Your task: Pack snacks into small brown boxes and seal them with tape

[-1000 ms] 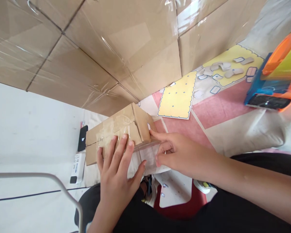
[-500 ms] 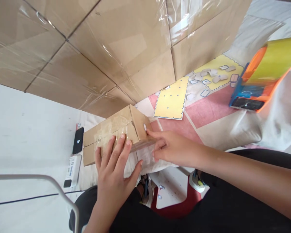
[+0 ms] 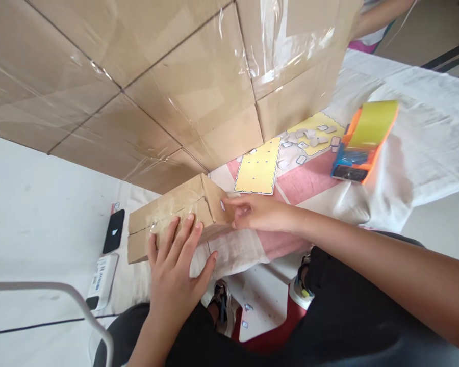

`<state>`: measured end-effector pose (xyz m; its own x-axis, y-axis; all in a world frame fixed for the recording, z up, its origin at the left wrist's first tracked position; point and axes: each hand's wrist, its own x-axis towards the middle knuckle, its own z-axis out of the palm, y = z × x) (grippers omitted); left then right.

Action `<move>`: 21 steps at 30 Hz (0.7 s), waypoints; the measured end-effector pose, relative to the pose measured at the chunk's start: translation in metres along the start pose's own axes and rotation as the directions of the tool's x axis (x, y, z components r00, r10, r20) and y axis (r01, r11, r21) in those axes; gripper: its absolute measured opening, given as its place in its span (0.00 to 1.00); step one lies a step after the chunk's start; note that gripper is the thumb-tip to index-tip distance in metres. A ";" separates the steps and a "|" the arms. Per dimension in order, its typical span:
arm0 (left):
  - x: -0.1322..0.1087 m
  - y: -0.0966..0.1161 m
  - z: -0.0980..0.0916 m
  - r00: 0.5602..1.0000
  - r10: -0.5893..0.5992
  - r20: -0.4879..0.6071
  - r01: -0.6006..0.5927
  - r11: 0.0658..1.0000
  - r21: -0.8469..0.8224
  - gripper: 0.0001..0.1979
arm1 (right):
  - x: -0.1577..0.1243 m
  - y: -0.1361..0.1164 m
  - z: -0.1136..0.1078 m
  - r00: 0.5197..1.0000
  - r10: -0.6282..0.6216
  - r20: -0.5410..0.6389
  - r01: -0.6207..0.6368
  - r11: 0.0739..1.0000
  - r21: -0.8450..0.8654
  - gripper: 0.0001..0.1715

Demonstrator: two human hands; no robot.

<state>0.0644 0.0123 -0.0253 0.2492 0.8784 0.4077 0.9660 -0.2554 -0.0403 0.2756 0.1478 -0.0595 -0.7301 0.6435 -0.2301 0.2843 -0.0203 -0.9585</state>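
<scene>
A small taped cardboard box [image 3: 168, 204] lies on the cloth-covered surface before me. My left hand [image 3: 178, 275] rests on its top with the fingers spread over the clear tape. On the box's right end is a small white sticker [image 3: 222, 205]. The index finger of my right hand [image 3: 262, 211] is stretched out and touches that sticker, while its other fingers curl loosely with nothing visible in them. Just beyond, a yellow sheet [image 3: 257, 167] with a scalloped border and small marks lies near my right hand.
Large taped cartons [image 3: 168, 76] stand like a wall behind the box. Scraps of paper [image 3: 309, 136] lie on another yellow sheet. An orange and blue tape dispenser [image 3: 361, 148] stands right. A phone [image 3: 113, 231] and a white device [image 3: 102, 280] lie left. Another person's arm [image 3: 382, 18] shows top right.
The view has shifted, so the dispenser sits further left in it and another person's arm has appeared. Both my hands keep their places on the box, with the right fingertip still at the sticker.
</scene>
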 end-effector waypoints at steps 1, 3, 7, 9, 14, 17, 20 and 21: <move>0.000 0.000 0.000 1.000 -0.003 -0.002 0.003 1.000 -0.002 0.31 | 0.002 0.002 -0.002 1.000 0.001 -0.009 -0.001 1.000 -0.006 0.45; 0.000 0.000 0.000 1.000 0.001 -0.007 -0.001 1.000 0.002 0.30 | 0.006 0.003 -0.005 1.000 -0.010 -0.013 0.010 1.000 0.013 0.41; 0.000 -0.001 0.001 1.000 0.007 -0.011 -0.007 1.000 0.008 0.28 | 0.003 0.001 -0.001 0.999 0.004 -0.043 -0.001 0.998 0.065 0.36; 0.000 -0.001 0.001 1.000 0.012 -0.017 -0.011 1.000 0.011 0.27 | -0.002 -0.001 0.007 0.998 -0.001 -0.062 0.003 0.999 0.041 0.41; -0.001 -0.002 0.001 1.000 0.019 -0.013 -0.019 1.000 0.024 0.26 | -0.013 -0.004 0.024 0.995 0.002 -0.103 0.000 1.000 0.017 0.43; 0.000 -0.002 0.001 1.000 0.015 -0.006 -0.014 1.000 0.018 0.25 | -0.016 -0.007 0.021 0.998 0.008 -0.066 -0.008 1.000 0.006 0.30; 0.000 -0.001 0.002 1.000 0.008 -0.027 -0.008 1.000 0.006 0.23 | -0.013 -0.002 0.013 0.989 -0.079 -0.125 0.073 0.996 -0.050 0.29; 0.000 0.000 0.003 0.999 0.003 -0.049 -0.003 1.000 -0.001 0.22 | -0.010 0.001 0.010 0.981 -0.110 -0.161 0.100 0.993 -0.067 0.38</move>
<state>0.0649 0.0129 -0.0280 0.2480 0.8567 0.4522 0.9653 -0.2581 -0.0404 0.2771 0.1336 -0.0595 -0.6471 0.7567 -0.0930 0.2507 0.0961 -0.9633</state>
